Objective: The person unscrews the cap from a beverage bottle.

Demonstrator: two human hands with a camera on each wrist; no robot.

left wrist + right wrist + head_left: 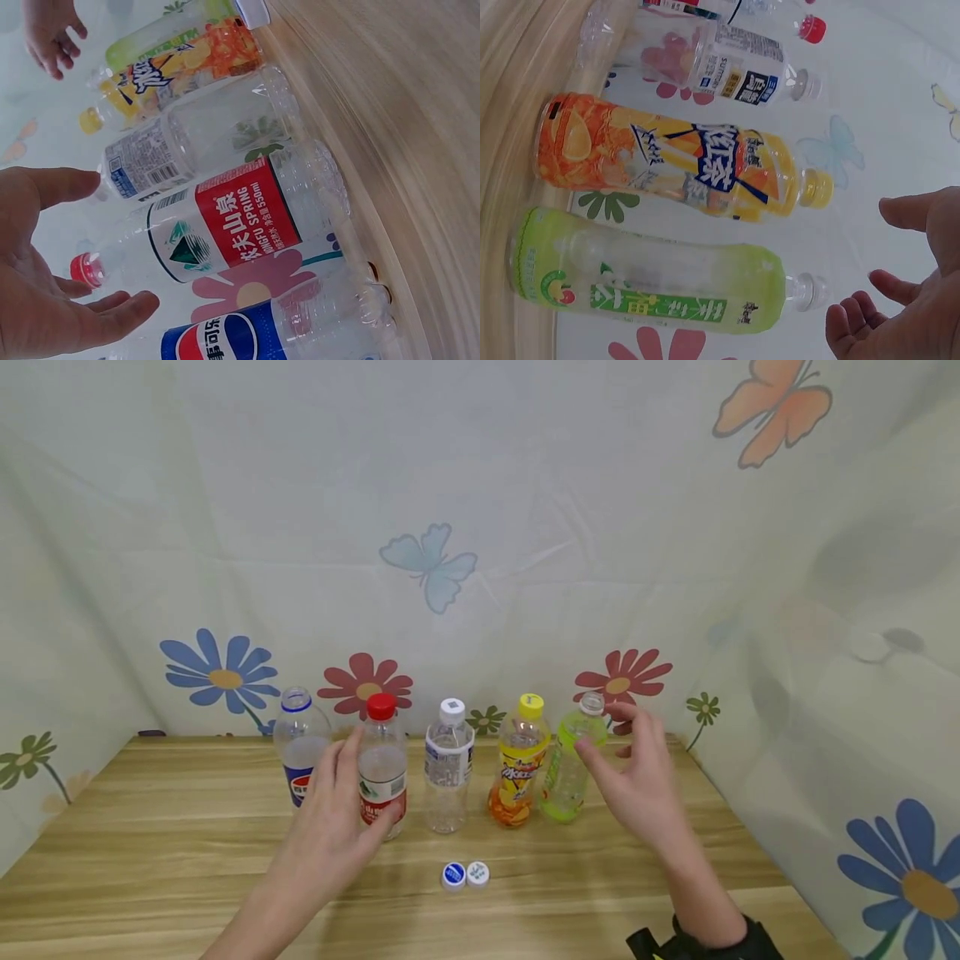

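Five bottles are standing in a row; we are reaching, both hands open, our left hand (337, 827) nearing the red-capped water bottle (382, 766), our right hand (637, 777) beside the uncapped green bottle (567, 768), which we are risking toppling.

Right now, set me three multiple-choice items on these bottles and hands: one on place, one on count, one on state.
1. Where do the two loose caps lie?
A. on the table in front of the bottle row
B. behind the bottles
C. in the right hand

2. How many bottles stand in the row?
A. three
B. five
C. seven

3. What state is the green bottle in?
A. capped
B. lying flat
C. upright with no cap

Answers: 1 A, they sit side by side on the table nearer the camera than the clear bottle. 2 B, five stand from the Pepsi bottle to the green one. 3 C, its bare neck shows beside the open right hand.
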